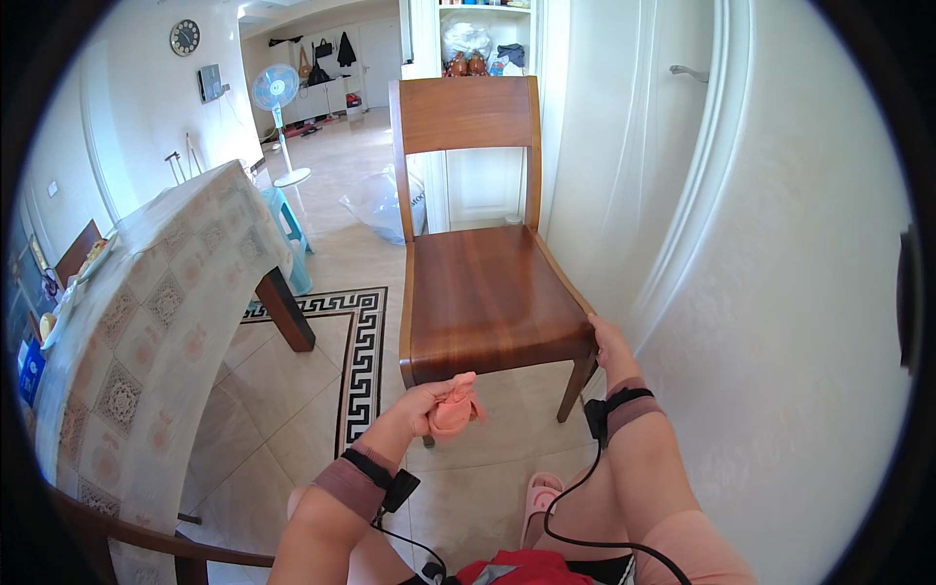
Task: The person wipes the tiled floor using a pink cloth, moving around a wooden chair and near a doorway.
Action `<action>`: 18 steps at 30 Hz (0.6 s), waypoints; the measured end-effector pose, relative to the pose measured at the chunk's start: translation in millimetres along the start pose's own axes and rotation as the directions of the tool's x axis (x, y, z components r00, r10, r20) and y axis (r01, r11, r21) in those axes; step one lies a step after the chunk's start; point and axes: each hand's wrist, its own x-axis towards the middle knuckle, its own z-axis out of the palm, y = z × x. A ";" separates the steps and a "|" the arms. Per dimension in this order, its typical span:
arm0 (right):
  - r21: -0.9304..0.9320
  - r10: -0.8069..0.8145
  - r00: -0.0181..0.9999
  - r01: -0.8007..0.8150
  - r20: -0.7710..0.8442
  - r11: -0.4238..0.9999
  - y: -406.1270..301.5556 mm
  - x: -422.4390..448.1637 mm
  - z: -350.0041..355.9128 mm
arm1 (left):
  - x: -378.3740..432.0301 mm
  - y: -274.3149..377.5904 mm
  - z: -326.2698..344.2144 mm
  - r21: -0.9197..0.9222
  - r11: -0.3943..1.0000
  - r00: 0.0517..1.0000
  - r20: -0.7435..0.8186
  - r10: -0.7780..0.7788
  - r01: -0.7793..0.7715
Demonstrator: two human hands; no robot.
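A brown wooden chair point(497, 292) faces me, its backrest at the far side and its glossy seat towards me. My left hand point(431, 406) is closed around a crumpled pink cloth point(455, 415), just in front of the seat's near left corner. With my right hand point(608, 344) I grip the seat's near right corner, above the front leg; some of the fingers are hidden behind the wood. Both forearms wear a strap with a small black device and a cable.
A table with a patterned cloth point(168, 292) stands at left, dishes on it. Beyond are a blue plastic stool point(292, 238), a standing fan point(278, 110) and a plastic bag point(384, 205). A white door point(621, 131) and wall point(797, 292) run along the right. Another wooden chair point(153, 537) is at lower left.
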 end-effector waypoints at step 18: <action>-0.015 0.061 0.982 -0.059 0.179 0.998 -4.2 22.9 0.1 | 44.2 -1.8 27.2 -0.439 0.881 0.983 -0.037 0.179 -0.176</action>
